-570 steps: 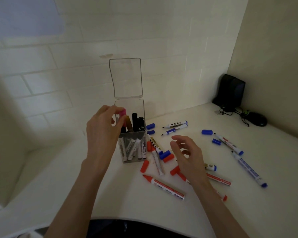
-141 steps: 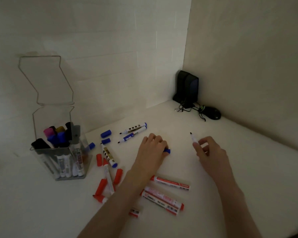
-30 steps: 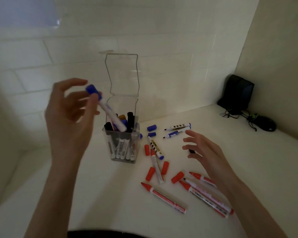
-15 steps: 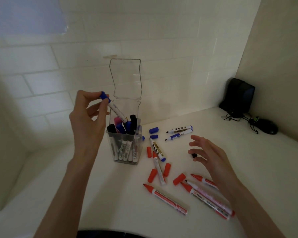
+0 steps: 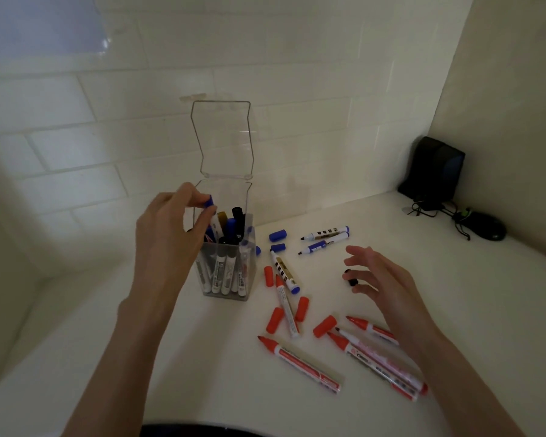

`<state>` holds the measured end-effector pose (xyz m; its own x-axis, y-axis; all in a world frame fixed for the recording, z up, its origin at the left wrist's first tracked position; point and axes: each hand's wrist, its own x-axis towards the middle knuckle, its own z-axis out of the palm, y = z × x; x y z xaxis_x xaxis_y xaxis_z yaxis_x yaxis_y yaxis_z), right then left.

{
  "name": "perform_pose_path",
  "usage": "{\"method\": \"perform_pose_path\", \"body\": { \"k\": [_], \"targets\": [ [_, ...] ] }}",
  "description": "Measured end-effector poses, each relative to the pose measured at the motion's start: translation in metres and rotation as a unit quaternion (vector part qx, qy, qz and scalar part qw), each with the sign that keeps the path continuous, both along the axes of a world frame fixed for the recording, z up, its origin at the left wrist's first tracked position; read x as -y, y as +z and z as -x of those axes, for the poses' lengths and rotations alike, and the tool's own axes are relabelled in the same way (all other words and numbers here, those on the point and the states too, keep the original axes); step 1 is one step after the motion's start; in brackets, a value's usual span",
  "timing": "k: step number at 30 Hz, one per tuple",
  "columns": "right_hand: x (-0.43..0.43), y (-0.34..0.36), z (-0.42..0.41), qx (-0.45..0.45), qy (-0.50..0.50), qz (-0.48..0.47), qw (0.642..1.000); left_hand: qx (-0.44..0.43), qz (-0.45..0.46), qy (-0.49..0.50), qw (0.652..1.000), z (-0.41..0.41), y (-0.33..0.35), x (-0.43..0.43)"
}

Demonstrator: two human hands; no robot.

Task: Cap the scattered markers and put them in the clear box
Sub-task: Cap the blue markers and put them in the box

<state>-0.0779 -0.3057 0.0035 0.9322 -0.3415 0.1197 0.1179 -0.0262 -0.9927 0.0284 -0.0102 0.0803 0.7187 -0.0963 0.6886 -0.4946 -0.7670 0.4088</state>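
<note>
The clear box [image 5: 246, 280] stands on the white counter with its lid [image 5: 223, 138] hinged upright, and several capped markers stand inside. My left hand [image 5: 167, 238] is over the box's left rim, pinching the blue cap end of a blue-capped marker [image 5: 209, 205] that is lowered partway in. My right hand [image 5: 382, 285] hovers open above the counter with fingers spread; a small black cap [image 5: 353, 282] lies just by its fingertips. Uncapped red markers [image 5: 300, 364] and loose red caps [image 5: 324, 326] lie in front. Two uncapped blue markers [image 5: 325, 237] and loose blue caps [image 5: 277, 235] lie right of the box.
A black speaker [image 5: 432, 167] and a black mouse [image 5: 489, 230] with tangled cable sit in the far right corner. Tiled wall runs close behind the box, a plain wall on the right. The counter's front edge curves near my body.
My left hand has come down from mid-air with the blue-capped marker and pushed it into the box. My right hand has stayed hovering, open, over the counter.
</note>
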Motion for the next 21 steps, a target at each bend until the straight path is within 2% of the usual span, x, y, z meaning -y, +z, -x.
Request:
{"method": "perform_pose_path", "body": {
  "k": [2,5,8,10,16,21],
  "targets": [
    [0.000,0.000,0.000,-0.001,0.001,-0.002,1.000,-0.042,-0.045,0.016,0.998,-0.004,-0.008,-0.001],
    [-0.001,0.000,0.000,-0.002,-0.004,0.001,1.000,-0.004,-0.092,0.011,0.996,-0.007,-0.022,-0.003],
    [-0.001,-0.001,0.001,-0.006,-0.001,0.013,1.000,0.036,-0.062,0.012,0.997,-0.005,-0.026,-0.007],
    [-0.001,0.000,0.000,-0.005,-0.001,0.017,1.000,0.026,-0.052,0.036,0.998,-0.001,-0.026,-0.006],
    [-0.003,0.001,-0.001,-0.003,-0.004,0.022,1.000,0.031,-0.168,0.122,0.978,0.008,-0.035,0.008],
    [0.000,0.001,0.000,-0.007,-0.006,0.006,1.000,0.006,-0.181,0.137,0.974,0.017,-0.039,0.013]
  ]
}}
